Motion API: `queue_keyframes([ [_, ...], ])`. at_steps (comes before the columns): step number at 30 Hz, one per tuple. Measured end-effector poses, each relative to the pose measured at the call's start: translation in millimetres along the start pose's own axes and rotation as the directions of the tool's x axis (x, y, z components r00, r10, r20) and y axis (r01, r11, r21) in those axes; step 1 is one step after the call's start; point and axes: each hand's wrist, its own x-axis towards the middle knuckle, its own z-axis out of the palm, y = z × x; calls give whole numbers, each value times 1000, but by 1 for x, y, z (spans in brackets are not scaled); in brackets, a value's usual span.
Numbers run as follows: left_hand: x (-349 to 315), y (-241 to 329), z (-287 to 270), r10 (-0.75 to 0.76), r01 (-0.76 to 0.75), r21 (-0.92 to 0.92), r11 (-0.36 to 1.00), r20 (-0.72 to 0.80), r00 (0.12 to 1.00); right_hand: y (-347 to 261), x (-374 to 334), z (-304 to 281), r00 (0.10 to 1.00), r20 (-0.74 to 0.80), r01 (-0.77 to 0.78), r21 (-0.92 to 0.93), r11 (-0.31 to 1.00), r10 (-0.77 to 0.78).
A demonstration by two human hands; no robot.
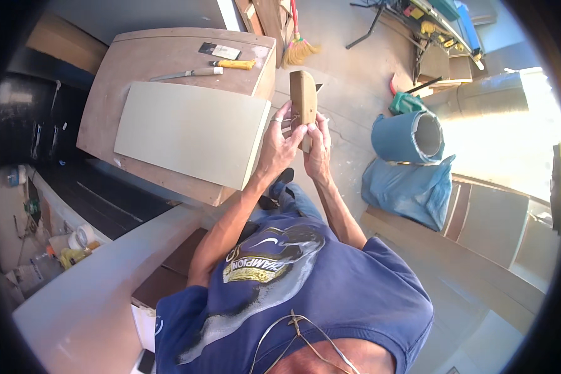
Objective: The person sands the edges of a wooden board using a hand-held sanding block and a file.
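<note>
Held up in front of my chest is a small wooden hand plane (304,100), a rounded-top block with a dark pointed piece jutting from its right side. My left hand (278,144) closes on its lower left, and a ring shows on one finger. From the right, my right hand (318,147) pinches its lower end, thumb near the other thumb. The fingers behind the block are partly hidden. To the left, a cream panel (190,128) lies on a wooden worktable (103,118). Behind the panel lie a long thin tool with a pale handle (207,71) and a yellow-handled tool (237,64).
A dark-and-white flat piece (221,50) rests at the worktable's far side. Beyond it stands a broom (299,51). At right are a blue drum (405,137), a blue plastic sheet (411,190) and leaning boards (495,215). A tool stand (427,37) is far right.
</note>
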Motion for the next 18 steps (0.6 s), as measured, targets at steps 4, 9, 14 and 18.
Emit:
queue_keyframes([
  [4, -15, 28, 10, 97, -88, 86, 992, -110, 989, -10, -16, 10, 999, 1, 34, 75, 997, -35],
  [9, -33, 52, 30, 174, -175, 4, 985, -83, 981, -48, -47, 19, 974, -70, 204, -132, 970, -214],
  [14, -48, 28, 26, 175, -177, -62, 982, -32, 984, -40, -79, 14, 983, -60, 160, -211, 964, -176],
  [18, -47, 49, 29, 152, -149, -108, 983, 13, 988, -79, -74, 5, 994, 32, 108, -316, 943, -103],
])
